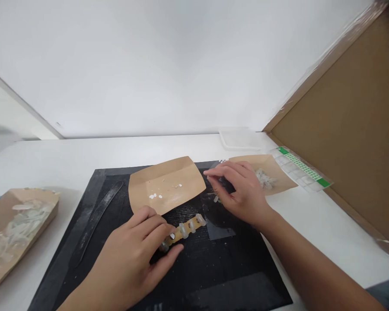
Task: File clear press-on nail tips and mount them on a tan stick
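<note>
My left hand (142, 248) grips the near end of a narrow yellowish strip (187, 230), thumb below and fingers above. Several clear, nail-shaped plastic pieces (183, 230) sit crosswise along it; the end under my fingers is partly hidden. My right hand (238, 185) hovers beyond the strip's far end, thumb and index finger brought together. Whatever may lie between those fingertips is too small to make out. Just beyond my left hand, a brown paper sheet (165, 172) carries several tiny white bits (153, 196).
Everything near my hands lies on a black mat (246, 268) with a dark nail file (99, 220). At left is a cardboard tray (53, 207) of clear pieces. On the right are another brown paper (283, 181) with clear pieces, a green-edged plastic case (300, 166) and a cardboard wall (350, 108).
</note>
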### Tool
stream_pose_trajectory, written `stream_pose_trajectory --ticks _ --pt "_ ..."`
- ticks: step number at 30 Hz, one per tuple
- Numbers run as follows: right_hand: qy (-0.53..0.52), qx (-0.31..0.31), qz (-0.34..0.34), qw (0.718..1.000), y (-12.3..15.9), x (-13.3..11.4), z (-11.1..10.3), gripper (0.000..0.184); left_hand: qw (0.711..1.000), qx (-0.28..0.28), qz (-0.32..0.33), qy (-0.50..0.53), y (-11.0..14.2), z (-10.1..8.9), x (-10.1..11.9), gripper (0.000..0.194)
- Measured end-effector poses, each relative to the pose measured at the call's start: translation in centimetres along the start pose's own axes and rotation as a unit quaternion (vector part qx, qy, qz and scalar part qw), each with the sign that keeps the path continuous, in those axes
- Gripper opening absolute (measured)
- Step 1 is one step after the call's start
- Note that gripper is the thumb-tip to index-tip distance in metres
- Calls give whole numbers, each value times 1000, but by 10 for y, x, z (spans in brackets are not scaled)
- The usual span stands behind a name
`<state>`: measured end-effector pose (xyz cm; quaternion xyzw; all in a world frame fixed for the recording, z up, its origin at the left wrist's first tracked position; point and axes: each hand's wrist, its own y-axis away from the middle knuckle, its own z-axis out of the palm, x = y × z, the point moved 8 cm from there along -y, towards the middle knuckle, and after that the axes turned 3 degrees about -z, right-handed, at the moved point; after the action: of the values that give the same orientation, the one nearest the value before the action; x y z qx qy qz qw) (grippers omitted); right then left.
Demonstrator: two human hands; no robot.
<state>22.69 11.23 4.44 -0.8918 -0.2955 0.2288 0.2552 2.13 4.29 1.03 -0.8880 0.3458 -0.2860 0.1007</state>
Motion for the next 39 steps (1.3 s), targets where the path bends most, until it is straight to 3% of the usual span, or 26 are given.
stream_pose_trajectory --ticks 7,11,14,20,29,39 --pt "44 91 102 990 -1 19 -23 10 1000 4 -6 -16 3 4 0 5" --pt "23 86 147 985 2 30 -25 31 1000 8 -4 -20 3 5 0 7" --pt "-6 72 164 984 4 33 -21 34 1000 5 -10 -21 2 6 -1 10" --pt "-5 47 91 995 1 12 -13 18 1000 7 -2 -20 0 5 -1 14" --pt "-22 8 6 1000 -1 -11 1 17 1000 11 -15 6 2 5 -2 12" --pt "-53 -67 -37 996 2 -23 17 29 999 2 -35 23 2 8 -8 10"
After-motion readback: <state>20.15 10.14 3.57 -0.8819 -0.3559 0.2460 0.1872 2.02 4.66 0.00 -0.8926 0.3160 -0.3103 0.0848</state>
